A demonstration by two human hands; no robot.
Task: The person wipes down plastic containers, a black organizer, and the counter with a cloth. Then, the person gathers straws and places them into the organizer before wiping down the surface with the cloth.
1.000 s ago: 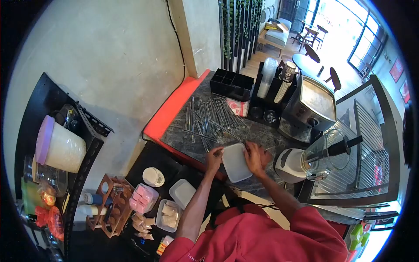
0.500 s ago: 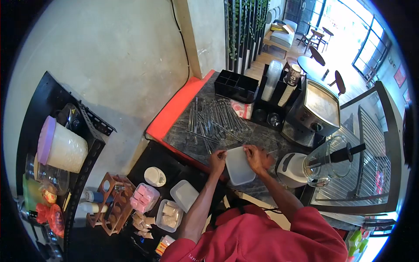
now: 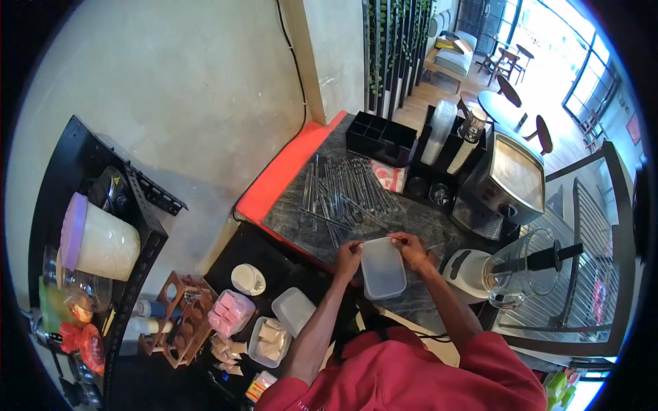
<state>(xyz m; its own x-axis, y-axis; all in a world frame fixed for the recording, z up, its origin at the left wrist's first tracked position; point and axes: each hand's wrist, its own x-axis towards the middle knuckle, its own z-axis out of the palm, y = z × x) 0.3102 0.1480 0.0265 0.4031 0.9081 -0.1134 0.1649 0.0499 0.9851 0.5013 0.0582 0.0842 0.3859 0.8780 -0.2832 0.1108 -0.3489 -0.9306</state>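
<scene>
A translucent plastic container [image 3: 384,271] is between my hands at the front edge of the dark marble counter. My left hand [image 3: 349,258] has its fingers closed on the container's far left corner. My right hand [image 3: 411,252] pinches the far right corner. Just beyond lie many loose clear wrapped straws [image 3: 343,193], spread over the counter. A white blender base [image 3: 468,272] with a clear jug stands to the right of my right hand. To the left of my left forearm, a translucent lid [image 3: 294,310] rests beside a plastic tub of beige packets [image 3: 270,340].
A black divided organizer [image 3: 381,139], a cup rack [image 3: 449,147] and a steel machine [image 3: 507,179] line the counter's back. On the lower left surface are a round white scale [image 3: 248,279], a tub of pink packets [image 3: 230,314] and a wooden rack [image 3: 184,318].
The view has shifted slightly, so most things appear a little farther right and lower. Both hands still hold the container, which now looks slightly more tilted toward me.
</scene>
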